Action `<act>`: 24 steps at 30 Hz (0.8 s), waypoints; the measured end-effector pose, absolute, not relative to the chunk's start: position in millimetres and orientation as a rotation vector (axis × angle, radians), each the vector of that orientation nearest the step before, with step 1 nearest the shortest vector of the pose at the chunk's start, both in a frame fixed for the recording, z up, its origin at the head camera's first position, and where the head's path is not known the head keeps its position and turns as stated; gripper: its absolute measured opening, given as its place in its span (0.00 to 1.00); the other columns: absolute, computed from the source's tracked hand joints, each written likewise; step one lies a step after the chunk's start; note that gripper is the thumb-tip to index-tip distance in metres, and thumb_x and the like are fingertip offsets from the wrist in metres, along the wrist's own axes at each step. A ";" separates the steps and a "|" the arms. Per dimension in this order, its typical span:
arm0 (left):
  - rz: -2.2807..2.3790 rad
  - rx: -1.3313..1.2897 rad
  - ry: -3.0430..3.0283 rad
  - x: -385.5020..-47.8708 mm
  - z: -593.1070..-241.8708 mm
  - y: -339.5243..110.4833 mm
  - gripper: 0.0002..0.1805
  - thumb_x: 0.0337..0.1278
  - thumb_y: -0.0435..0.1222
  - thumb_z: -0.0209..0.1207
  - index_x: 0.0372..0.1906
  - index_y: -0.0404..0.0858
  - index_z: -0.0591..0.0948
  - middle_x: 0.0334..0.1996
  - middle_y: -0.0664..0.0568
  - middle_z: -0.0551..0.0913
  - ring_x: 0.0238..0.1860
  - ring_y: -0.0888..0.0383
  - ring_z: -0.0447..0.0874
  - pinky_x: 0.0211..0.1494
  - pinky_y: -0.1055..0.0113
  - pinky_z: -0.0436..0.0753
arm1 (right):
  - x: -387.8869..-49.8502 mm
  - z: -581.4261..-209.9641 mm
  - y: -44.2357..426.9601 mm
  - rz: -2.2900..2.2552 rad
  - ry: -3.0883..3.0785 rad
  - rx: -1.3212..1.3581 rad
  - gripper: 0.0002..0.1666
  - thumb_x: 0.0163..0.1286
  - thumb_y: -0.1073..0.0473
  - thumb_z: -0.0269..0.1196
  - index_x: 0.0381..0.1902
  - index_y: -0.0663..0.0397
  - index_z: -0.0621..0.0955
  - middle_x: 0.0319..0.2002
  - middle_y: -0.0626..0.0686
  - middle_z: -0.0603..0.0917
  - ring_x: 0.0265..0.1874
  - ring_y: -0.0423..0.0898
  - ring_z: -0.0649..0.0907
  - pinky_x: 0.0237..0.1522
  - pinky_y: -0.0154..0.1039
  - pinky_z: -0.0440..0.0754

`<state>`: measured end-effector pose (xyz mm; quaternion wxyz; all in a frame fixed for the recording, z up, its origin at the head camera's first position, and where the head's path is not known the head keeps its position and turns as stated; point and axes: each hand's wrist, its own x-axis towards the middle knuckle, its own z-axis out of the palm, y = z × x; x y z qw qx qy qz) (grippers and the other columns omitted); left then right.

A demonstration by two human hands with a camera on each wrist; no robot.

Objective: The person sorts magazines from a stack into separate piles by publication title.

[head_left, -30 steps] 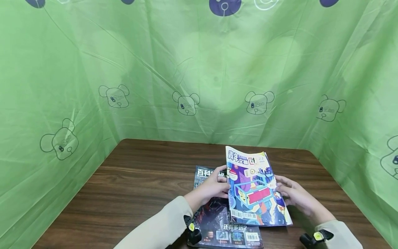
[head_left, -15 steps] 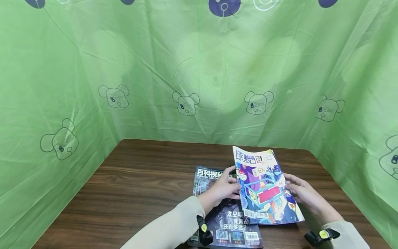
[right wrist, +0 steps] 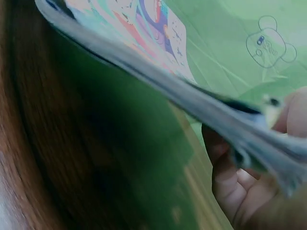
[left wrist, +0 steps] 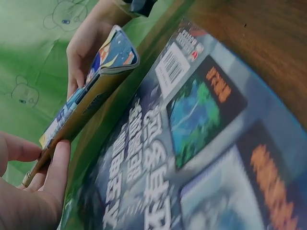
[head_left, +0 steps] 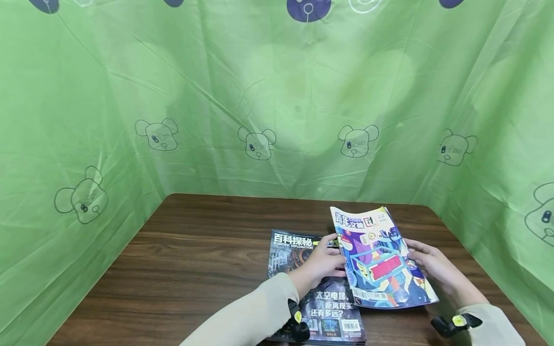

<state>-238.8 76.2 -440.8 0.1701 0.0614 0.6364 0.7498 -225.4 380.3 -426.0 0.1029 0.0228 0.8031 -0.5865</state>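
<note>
A colourful magazine (head_left: 383, 264) with a white title band and a pink and blue cover is held up off the table, slightly tilted. My left hand (head_left: 322, 264) pinches its left edge, thumb on one face and fingers on the other, as the left wrist view shows. At the opposite edge my right hand (head_left: 437, 269) grips the pages; its fingers (right wrist: 230, 187) curl under them in the right wrist view. Below and to the left lies a dark magazine (head_left: 331, 302) with a space-themed cover, partly hidden by the left forearm and the colourful magazine.
A brown wooden table (head_left: 182, 259) carries the dark magazine, which seems to lie on further layers at its lower edge. Green curtains (head_left: 277, 96) with bear outlines enclose the table at the back and both sides.
Both hands have carried the colourful magazine to the right, uncovering more of the dark magazine's cover. The dark magazine has stayed in place.
</note>
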 end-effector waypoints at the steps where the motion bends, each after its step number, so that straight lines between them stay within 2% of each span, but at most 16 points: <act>1: 2.131 0.166 1.809 -237.8 -440.8 78.9 0.40 0.58 0.20 0.59 0.75 0.42 0.61 0.46 0.45 0.80 0.36 0.50 0.87 0.38 0.56 0.89 | -225.6 -426.5 382.3 -1.719 2.384 0.071 0.38 0.79 0.62 0.48 0.76 0.74 0.47 0.43 0.51 0.85 0.37 0.45 0.85 0.39 0.43 0.87; 10: 2.188 0.158 1.749 -229.6 -438.6 104.8 0.44 0.50 0.16 0.58 0.75 0.39 0.63 0.51 0.41 0.80 0.40 0.46 0.86 0.44 0.54 0.89 | -224.8 -428.0 403.0 -1.582 2.502 0.143 0.37 0.80 0.59 0.47 0.76 0.73 0.48 0.41 0.52 0.85 0.34 0.45 0.84 0.35 0.42 0.86; 19: 2.255 0.150 1.740 -230.3 -444.9 127.5 0.41 0.46 0.13 0.57 0.72 0.29 0.66 0.54 0.35 0.79 0.42 0.43 0.86 0.46 0.52 0.88 | -226.2 -426.6 420.7 -1.521 2.539 0.175 0.37 0.81 0.57 0.46 0.76 0.73 0.47 0.41 0.52 0.85 0.34 0.45 0.84 0.35 0.41 0.85; 24: 2.244 0.157 1.748 -232.8 -446.4 136.0 0.38 0.46 0.13 0.57 0.69 0.28 0.69 0.55 0.36 0.80 0.44 0.44 0.86 0.47 0.55 0.88 | -226.7 -426.0 428.3 -1.495 2.527 0.188 0.38 0.81 0.57 0.46 0.76 0.73 0.46 0.42 0.53 0.85 0.34 0.47 0.84 0.36 0.42 0.85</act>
